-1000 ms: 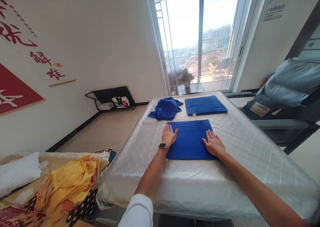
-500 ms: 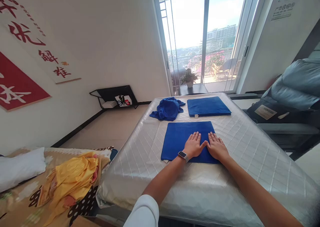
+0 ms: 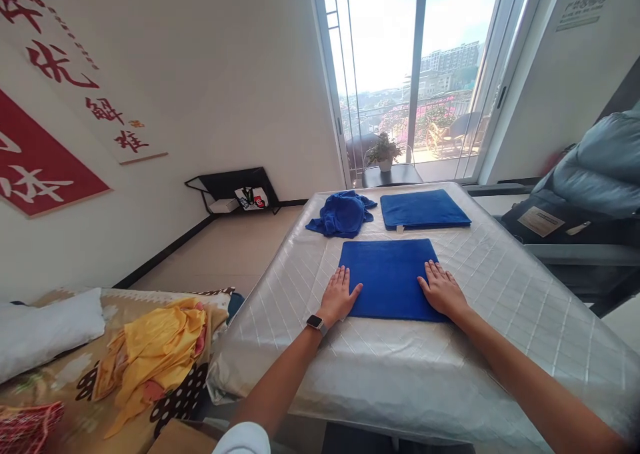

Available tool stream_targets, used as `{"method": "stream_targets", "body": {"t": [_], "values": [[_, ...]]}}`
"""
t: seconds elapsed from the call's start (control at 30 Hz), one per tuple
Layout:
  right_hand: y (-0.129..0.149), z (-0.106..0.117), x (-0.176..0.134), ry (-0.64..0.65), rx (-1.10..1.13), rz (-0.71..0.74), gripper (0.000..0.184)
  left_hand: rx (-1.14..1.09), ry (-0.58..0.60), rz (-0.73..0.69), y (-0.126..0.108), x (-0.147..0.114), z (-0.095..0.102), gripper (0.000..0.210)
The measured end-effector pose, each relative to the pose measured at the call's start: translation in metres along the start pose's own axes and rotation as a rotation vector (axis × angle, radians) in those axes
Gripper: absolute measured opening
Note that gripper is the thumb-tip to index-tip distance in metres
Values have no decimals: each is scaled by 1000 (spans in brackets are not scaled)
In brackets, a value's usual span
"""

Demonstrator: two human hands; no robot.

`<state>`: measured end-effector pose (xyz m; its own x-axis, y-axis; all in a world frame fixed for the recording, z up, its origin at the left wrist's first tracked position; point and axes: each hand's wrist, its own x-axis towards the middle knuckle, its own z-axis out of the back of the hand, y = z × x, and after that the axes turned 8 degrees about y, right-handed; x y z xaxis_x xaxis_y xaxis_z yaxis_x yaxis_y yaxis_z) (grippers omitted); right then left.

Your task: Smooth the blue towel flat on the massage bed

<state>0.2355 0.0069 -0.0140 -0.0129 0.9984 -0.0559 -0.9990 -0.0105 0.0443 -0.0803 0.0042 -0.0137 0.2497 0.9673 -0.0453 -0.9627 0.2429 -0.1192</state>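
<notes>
A blue folded towel (image 3: pixel 390 281) lies flat on the silvery quilted table cover (image 3: pixel 290 314), close to its front edge. My left hand (image 3: pixel 340 294) rests at the towel's left edge, fingers stretched forward and thumb spread onto the cloth. At the right edge my right hand (image 3: pixel 441 287) lies flat, its fingers also extended. Neither hand grasps anything. Beyond them, a second blue folded towel (image 3: pixel 425 209) sits at the back right, a small tag at its near edge. To its left is a crumpled blue towel (image 3: pixel 342 213).
Left of the table, a low bed (image 3: pixel 60 381) holds a yellow cloth (image 3: pixel 163 347) and a white pillow (image 3: pixel 50 327). A dark armchair (image 3: pixel 575 227) stands close on the right. Behind the table is a chair with a potted plant (image 3: pixel 385 151), before a glass door.
My left hand has slid left from the middle of the near towel to its left edge. The right hand stays at the right edge. The view has shifted slightly.
</notes>
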Motion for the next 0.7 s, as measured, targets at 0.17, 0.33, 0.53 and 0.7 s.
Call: {"method": "stream_targets", "body": {"t": [0.17, 0.33, 0.53, 0.7], "values": [[1, 3, -22, -27, -52, 61, 66, 12, -30, -1, -4, 0, 0, 78], [-1, -4, -57, 27, -1, 92, 67, 49, -70, 12, -5, -3, 4, 78], [-1, -6, -67, 41, 48, 69, 69, 66, -141, -118, -48, -3, 15, 79], [-5, -15, -61, -8, 26, 94, 66, 14, -86, -415, -124, 8, 6, 72]]}}
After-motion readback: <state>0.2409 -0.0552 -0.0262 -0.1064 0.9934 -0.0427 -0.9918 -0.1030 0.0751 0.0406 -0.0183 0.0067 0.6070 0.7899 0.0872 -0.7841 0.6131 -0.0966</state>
